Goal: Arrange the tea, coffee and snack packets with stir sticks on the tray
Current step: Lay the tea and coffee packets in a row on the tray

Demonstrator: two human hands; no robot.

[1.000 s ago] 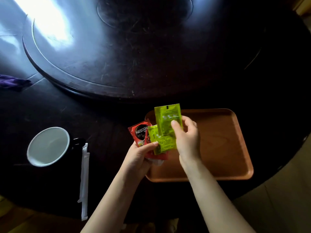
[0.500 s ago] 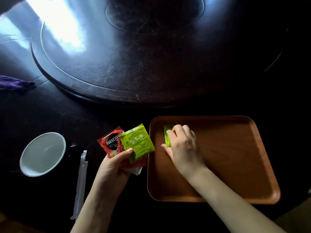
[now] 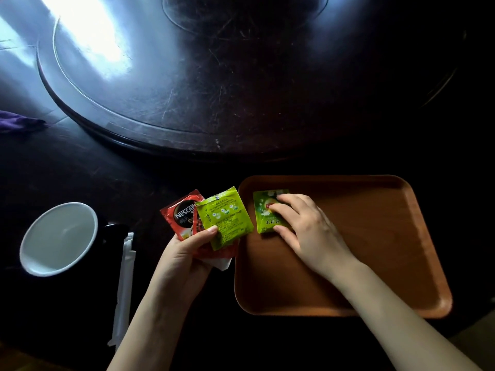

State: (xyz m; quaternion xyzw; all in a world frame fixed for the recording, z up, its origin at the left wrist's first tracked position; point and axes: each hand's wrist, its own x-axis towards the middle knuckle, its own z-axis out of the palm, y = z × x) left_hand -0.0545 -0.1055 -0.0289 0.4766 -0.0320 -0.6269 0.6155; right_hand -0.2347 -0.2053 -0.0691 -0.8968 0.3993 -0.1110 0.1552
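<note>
Dark scratched table (image 3: 80, 170) w/ raised turntable (image 3: 214, 89), window glare. Wooden tray (image 3: 375, 236): right hand (image 3: 308, 228) fingers flat on green tea packet (image 3: 263, 210). Left hand (image 3: 184, 253) pinched red coffee packet (image 3: 182, 214) & lime packet (image 3: 227, 218).

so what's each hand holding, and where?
Left hand: fanned packets, pinched at their lower ends. Right hand: fingers pressed flat on green tea packet, not gripping.

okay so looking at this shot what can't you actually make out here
Head view only:
- Green tea packet on the wooden tray: its right part is hidden under the right hand.
- Left hand holds a fanned stack; the red Nescafe coffee packet is half covered by a yellow-green packet, so the count is unclear.
- Small print: too small.
</note>
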